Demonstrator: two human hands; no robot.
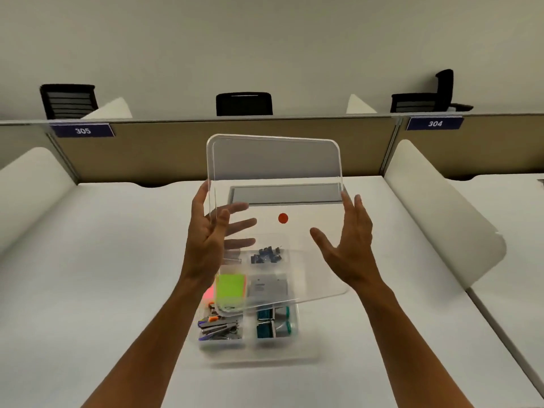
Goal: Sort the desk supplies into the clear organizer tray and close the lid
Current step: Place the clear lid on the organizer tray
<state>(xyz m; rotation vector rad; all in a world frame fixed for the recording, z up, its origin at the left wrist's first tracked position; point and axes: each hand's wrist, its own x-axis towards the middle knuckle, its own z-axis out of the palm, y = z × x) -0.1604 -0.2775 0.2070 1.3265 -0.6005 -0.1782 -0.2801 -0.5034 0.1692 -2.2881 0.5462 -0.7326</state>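
Observation:
I hold a clear plastic lid (276, 172) tilted up in the air above the clear organizer tray (265, 353) on the white desk. My left hand (203, 240) pinches the lid's left edge, thumb in front and fingers behind. My right hand (350, 248) steadies the right edge with straight fingers and a spread thumb. The tray's compartments hold small blue clips (266, 254), green sticky notes (231, 290), a grey box (268, 287), staplers (219, 326) and teal binder clips (272, 322). The lid covers the tray's far half.
A red dot (283, 218) shows on or through the lid. A beige partition (147, 154) closes the desk's far side. White curved dividers (441, 219) stand at the right and left of the desk. Black chairs sit beyond the partition.

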